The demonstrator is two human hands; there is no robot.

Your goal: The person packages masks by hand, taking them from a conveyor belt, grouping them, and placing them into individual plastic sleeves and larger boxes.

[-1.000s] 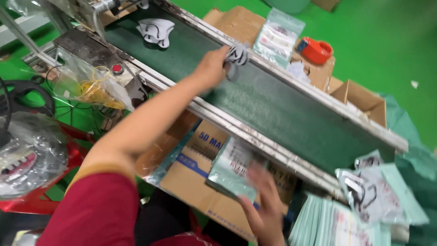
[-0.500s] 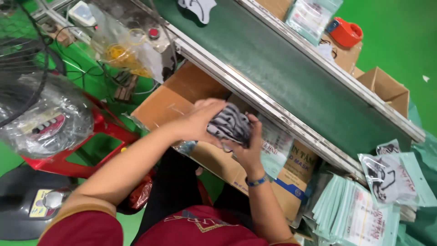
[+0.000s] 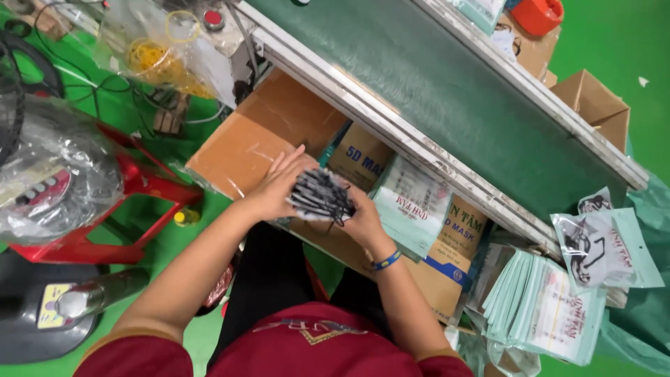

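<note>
My left hand (image 3: 273, 187) and my right hand (image 3: 363, 222) press from both sides on a stack of black-and-white patterned face masks (image 3: 319, 197), held edge-on over my lap. Under the hands lies an open cardboard box (image 3: 251, 143). Just right of the stack a pale green and clear packaging pouch (image 3: 413, 209) rests on a printed cardboard carton (image 3: 453, 258). A blue band circles my right wrist.
A green conveyor belt (image 3: 447, 77) with metal side rails runs diagonally above. A pile of pale green pouches (image 3: 544, 307) and a filled mask pouch (image 3: 600, 241) lie at right. A bag of yellow rubber bands (image 3: 157, 59), a red frame (image 3: 132, 188) and an orange tape dispenser (image 3: 536, 14) stand around.
My left hand came off the conveyor belt with a mask and joined my right hand; both now squeeze the mask stack together over the box. The view shifted down and left.
</note>
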